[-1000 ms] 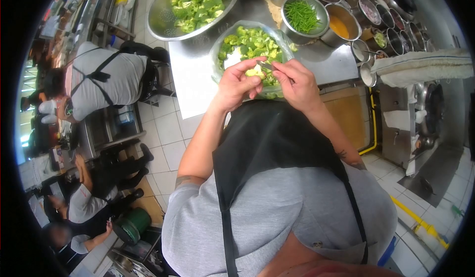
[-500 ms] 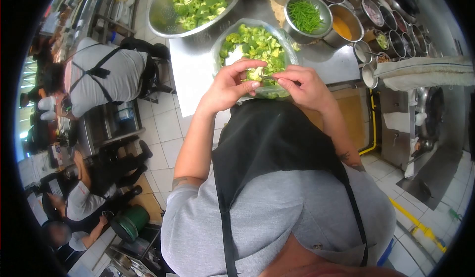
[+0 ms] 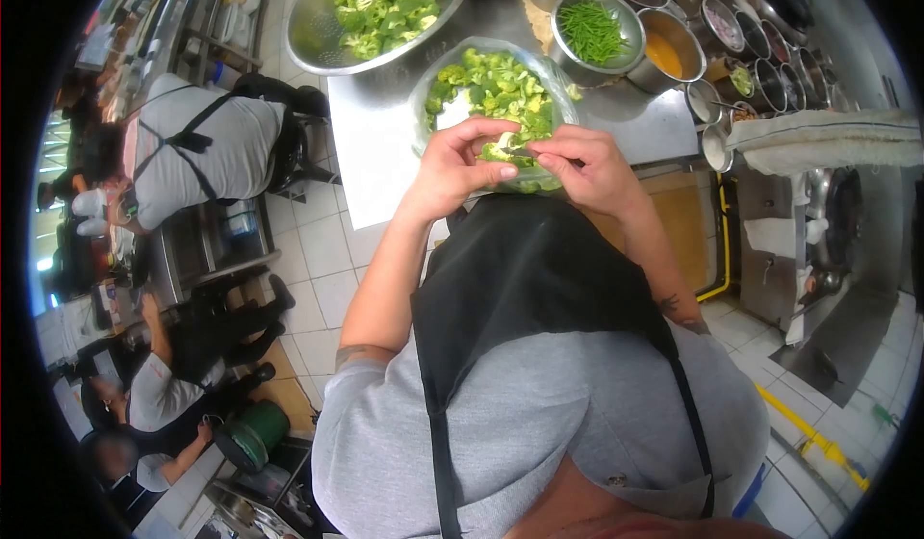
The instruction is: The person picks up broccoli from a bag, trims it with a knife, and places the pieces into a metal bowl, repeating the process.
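Observation:
Broccoli pieces (image 3: 491, 84) fill a container lined with a clear plastic bag (image 3: 421, 106) on the steel counter in front of me. Over its near edge, my left hand (image 3: 460, 161) holds a small broccoli floret (image 3: 504, 144) between thumb and fingers. My right hand (image 3: 582, 164) is closed in a pinch right beside the floret, around something thin that I cannot clearly make out. A perforated metal colander (image 3: 313, 34) with more broccoli stands behind to the left.
Behind to the right are a bowl of green beans (image 3: 590, 34), a pot of orange liquid (image 3: 664, 53) and several metal containers. A cloth (image 3: 828, 142) hangs at the right. Co-workers (image 3: 207, 149) are at the left, beyond the tiled floor (image 3: 322, 250).
The floret has turned slightly between my left fingers. Both hands stay in nearly the same place over the bag.

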Motion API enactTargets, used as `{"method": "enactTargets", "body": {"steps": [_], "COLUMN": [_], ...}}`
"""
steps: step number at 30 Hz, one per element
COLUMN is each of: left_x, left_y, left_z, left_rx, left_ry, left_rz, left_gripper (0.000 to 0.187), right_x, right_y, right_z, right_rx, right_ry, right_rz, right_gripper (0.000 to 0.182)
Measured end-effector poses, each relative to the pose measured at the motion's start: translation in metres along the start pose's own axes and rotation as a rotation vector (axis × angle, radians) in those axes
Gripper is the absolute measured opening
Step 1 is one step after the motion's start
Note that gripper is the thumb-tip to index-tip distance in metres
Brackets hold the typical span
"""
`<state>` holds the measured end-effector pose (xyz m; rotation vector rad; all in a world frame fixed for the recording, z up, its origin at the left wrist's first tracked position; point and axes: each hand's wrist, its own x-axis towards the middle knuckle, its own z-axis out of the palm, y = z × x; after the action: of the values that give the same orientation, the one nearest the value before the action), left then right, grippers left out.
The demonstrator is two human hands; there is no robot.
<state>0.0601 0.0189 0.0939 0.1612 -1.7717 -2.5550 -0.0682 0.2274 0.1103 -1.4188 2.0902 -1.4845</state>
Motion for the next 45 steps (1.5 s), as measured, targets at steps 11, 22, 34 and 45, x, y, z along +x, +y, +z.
{"method": "enactTargets", "body": {"steps": [11,22,34,45], "left_x": [0.002,0.000,0.003,0.006], "left_y": [-0.004,0.000,-0.009,-0.018], "left_z": [0.007,0.005,0.004,0.011], "left_rx": [0.008,0.039,0.032,-0.558], "left_ry": [0.029,0.040,-0.045,-0.078], "left_rz": [0.037,-0.002,0.083,-0.033], "left_gripper": [0.051,0.046,0.041,0.042], "right_x": [0.000,0.000,-0.001,0.002], "right_y": [0.004,0.010,0.011,0.018], "right_z": [0.002,0.007,0.017,0.023], "right_rx": [0.014,0.017,0.081,0.127], "right_ry": [-0.015,0.119,0.147,0.175], "right_rz": [-0.009,-0.005,-0.045,-0.065], "right_gripper": [0.015,0.016,0.018,0.019]}}
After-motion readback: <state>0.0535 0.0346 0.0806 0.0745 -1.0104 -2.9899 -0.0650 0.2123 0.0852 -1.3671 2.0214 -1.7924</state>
